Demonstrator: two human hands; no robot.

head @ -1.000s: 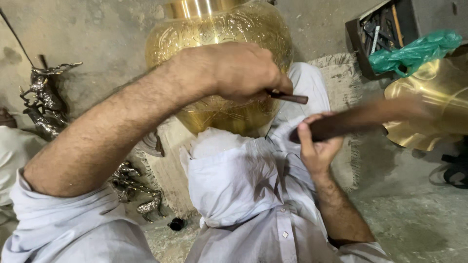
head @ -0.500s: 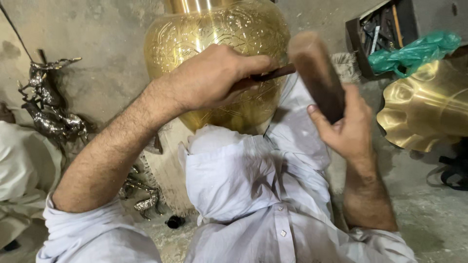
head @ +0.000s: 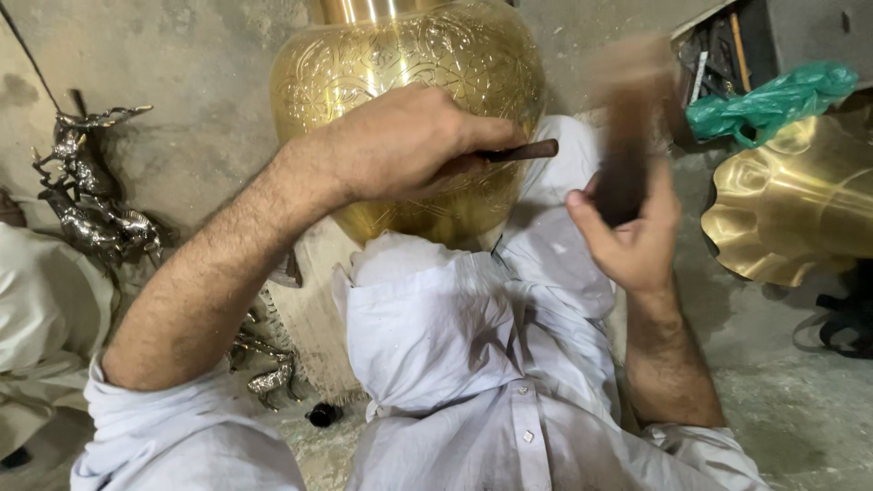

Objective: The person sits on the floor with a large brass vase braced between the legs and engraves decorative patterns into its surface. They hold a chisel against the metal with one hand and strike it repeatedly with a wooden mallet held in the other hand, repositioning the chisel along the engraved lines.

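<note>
Our left hand (head: pixel 400 145) fisted around a dark chisel (head: pixel 518 151), tip against the engraved brass vase (head: pixel 400 64) propped on our knees | right hand (head: pixel 632 236) gripping a blurred mallet (head: pixel 623 155) just right of the chisel | second brass vessel (head: pixel 782 209) well apart, right | metal figurines (head: pixel 86 195) left.

My left hand (head: pixel 400 145) presses a chisel (head: pixel 518 151) against the vase (head: pixel 409 55) propped on my knees (head: pixel 455 318); my right hand (head: pixel 627 236) lifts a mallet (head: pixel 623 173) beside it; figurines (head: pixel 91 200) lie far left.

A rough concrete floor (head: pixel 800 409) carries silver animal figurines (head: pixel 91 205), a fluted brass bowl (head: pixel 791 214) and a woven mat (head: pixel 314 318).
</note>
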